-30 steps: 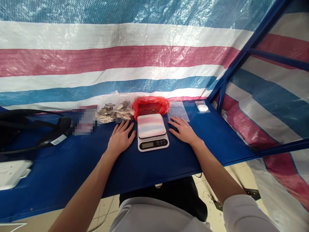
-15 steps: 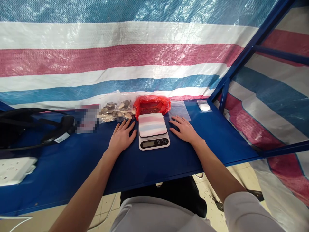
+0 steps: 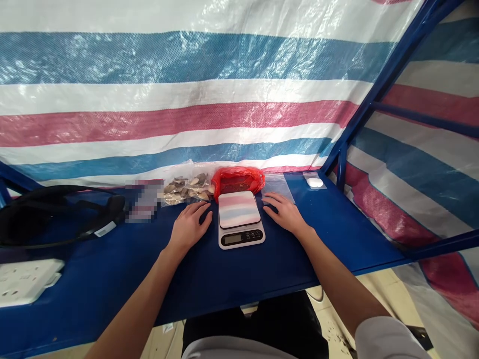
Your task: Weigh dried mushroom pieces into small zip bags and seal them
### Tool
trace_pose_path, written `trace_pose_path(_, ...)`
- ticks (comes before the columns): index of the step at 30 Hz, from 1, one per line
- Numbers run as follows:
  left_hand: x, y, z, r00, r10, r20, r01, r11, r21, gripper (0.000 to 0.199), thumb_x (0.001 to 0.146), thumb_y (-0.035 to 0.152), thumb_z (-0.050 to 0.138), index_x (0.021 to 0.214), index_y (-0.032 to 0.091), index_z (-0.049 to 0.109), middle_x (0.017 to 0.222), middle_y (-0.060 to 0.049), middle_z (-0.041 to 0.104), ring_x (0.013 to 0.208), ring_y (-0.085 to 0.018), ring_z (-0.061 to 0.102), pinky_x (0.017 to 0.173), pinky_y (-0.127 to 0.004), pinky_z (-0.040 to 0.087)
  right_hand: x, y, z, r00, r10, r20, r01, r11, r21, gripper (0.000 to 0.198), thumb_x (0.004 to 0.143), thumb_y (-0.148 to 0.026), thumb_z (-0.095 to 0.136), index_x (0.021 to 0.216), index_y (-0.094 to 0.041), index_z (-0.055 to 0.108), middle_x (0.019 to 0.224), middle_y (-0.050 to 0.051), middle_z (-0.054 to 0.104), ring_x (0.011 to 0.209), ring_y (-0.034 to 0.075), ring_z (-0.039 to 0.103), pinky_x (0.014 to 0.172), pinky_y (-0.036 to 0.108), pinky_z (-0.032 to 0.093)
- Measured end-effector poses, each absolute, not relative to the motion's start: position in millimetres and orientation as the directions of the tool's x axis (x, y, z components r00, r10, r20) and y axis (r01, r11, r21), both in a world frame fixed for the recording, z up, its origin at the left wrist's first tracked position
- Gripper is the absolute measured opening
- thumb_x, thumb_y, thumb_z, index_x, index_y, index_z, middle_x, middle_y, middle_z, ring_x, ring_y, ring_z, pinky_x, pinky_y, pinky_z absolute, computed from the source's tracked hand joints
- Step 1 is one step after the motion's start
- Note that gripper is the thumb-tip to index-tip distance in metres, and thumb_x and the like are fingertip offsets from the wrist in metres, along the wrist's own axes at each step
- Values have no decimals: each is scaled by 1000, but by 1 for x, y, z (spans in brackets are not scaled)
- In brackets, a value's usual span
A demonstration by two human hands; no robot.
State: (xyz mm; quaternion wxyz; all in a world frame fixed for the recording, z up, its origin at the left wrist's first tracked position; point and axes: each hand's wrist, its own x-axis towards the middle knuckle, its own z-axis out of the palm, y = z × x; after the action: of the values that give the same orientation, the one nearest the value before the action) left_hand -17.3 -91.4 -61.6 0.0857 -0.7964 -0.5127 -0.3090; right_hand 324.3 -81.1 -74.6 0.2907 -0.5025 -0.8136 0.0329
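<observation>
A white digital kitchen scale sits on the blue table between my hands, its plate bare and shiny and its small display blank. My left hand rests on the table left of the scale, fingers stretched forward, holding nothing. To the right of the scale my right hand lies with fingers spread, its fingertips by a flat clear plastic bag. Behind the scale stands an open red plastic bag with dark brown contents I cannot make out. Clear bags of dried, mushroom-like slices lie beyond my left fingers.
A small white case lies on a clear bag at the right. On the left are a black strap-like headset, a white power strip and a blurred-out item. Striped sheeting on a blue metal frame encloses the table.
The view has tilted up, so the table sits lower in the picture. My left hand's fingers are drawn closer together; both hands stay beside the scale.
</observation>
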Motion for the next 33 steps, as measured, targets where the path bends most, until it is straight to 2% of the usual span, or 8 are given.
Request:
trace_pose_path(4,-19,-78,-35,334,660,673,829,-545,123,30,98,34,52,113,19,73,114,-11,75,106,-27,70,97,-40,55,318,-67,-71,-299,840,453,744,503,-441,28,99,-34,54,121,-30,71,135,2,67,125,25,64,102,42,57)
trace_pose_path(7,-23,-57,-13,389,619,682,817,-574,54,32,98,34,50,114,17,73,115,-13,74,108,-29,68,99,-44,54,315,-56,-71,-266,857,442,744,474,-471,26,98,-35,54,117,-32,72,132,0,69,120,25,67,96,43,60)
trace_pose_path(10,-28,-32,-3,439,655,615,821,-570,22,36,97,31,47,119,16,71,120,-14,72,114,-31,65,101,-48,52,316,-48,-77,-253,864,436,745,461,-482,26,97,-34,55,115,-32,73,131,1,69,121,25,67,98,44,59)
trace_pose_path(15,-34,-3,-11,542,720,433,804,-595,-18,47,92,29,49,135,17,63,143,-16,60,137,-36,50,114,-56,41,320,-40,-92,-349,838,419,741,521,-423,28,97,-31,54,117,-27,74,133,5,69,132,29,58,113,50,48)
trace_pose_path(19,-37,5,-20,579,738,347,794,-607,-34,47,92,26,47,136,19,63,146,-14,57,140,-34,47,117,-55,38,321,-37,-96,-363,840,404,756,519,-399,29,98,-32,53,117,-27,74,136,6,67,133,30,57,114,51,47)
trace_pose_path(26,-42,15,-19,573,723,386,774,-632,33,41,91,20,45,123,20,70,131,-14,66,128,-31,57,112,-51,45,322,-36,-96,-375,835,403,753,527,-393,30,97,-30,54,120,-27,73,138,6,65,134,29,56,114,51,46)
trace_pose_path(33,-44,14,-20,498,731,467,780,-612,127,38,95,26,43,118,21,73,124,-12,71,122,-29,62,107,-50,50,322,-39,-94,-381,810,445,739,556,-380,30,98,-28,52,119,-26,74,134,7,68,132,29,57,113,50,48)
